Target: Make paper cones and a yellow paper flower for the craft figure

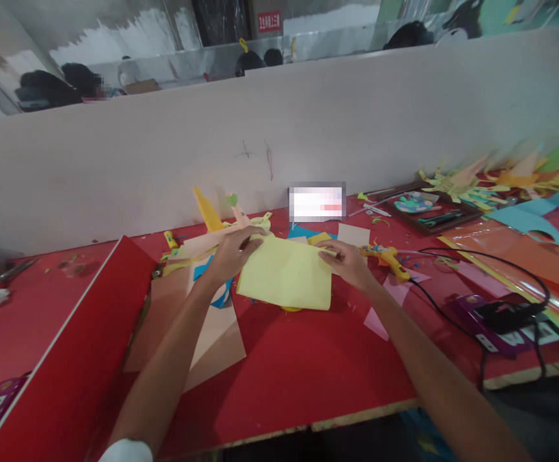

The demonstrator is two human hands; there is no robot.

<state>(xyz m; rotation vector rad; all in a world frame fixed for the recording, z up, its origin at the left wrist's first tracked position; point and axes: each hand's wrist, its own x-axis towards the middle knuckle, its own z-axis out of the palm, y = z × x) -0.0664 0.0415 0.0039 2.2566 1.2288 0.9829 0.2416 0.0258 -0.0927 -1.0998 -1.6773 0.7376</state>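
Observation:
A pale yellow sheet (286, 274) is held up over the red table, between my two hands. My left hand (238, 251) pinches its upper left corner, thumb and fingers closed on the edge. At the upper right corner, my right hand (346, 260) grips the sheet the same way. Behind and below the sheet a bit of darker yellow shows, mostly hidden. Peach-coloured sheets (216, 353) lie under my left forearm, with blue cut pieces (224, 294) on them. Right of my right hand rests a yellow glue gun (395, 262), its black cord running right.
A red upright divider (81, 333) stands at left. Purple power strips (481, 321) lie at right. A dark tray (433, 215) with tools, orange sheets (524, 256) and paper crafts (472, 183) fill the far right. A white partition (163, 154) closes the back; a lit screen (316, 204) leans there.

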